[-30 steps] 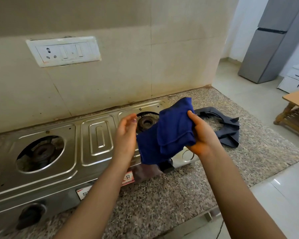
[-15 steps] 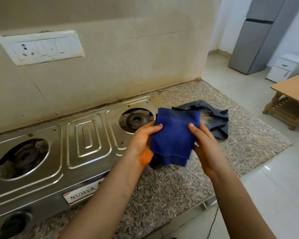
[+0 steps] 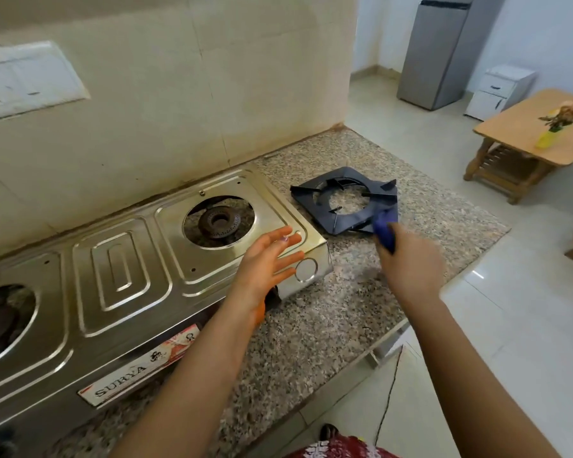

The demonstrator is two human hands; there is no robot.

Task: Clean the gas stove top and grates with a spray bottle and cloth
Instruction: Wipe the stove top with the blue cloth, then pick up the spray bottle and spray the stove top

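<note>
A steel two-burner gas stove (image 3: pixel 119 292) stands on the granite counter (image 3: pixel 311 342) with both burners bare. Its dark grates (image 3: pixel 344 201) lie stacked on the counter just right of the stove. My right hand (image 3: pixel 407 262) is shut on a bunched blue cloth (image 3: pixel 385 228), which touches the near right corner of the grates. My left hand (image 3: pixel 268 262) is open, fingers spread, over the stove's front right corner. No spray bottle is in view.
A tiled wall with a switch plate (image 3: pixel 27 81) rises behind the stove. The counter ends at the right, above a tiled floor. Farther off stand a grey fridge (image 3: pixel 444 51), a small white cabinet (image 3: pixel 500 90) and a wooden table (image 3: pixel 526 133) with a yellow vase.
Both hands held the folded cloth over the stove's front. Now my left hand has let go and spread open; my right hand carried the cloth right to the grates.
</note>
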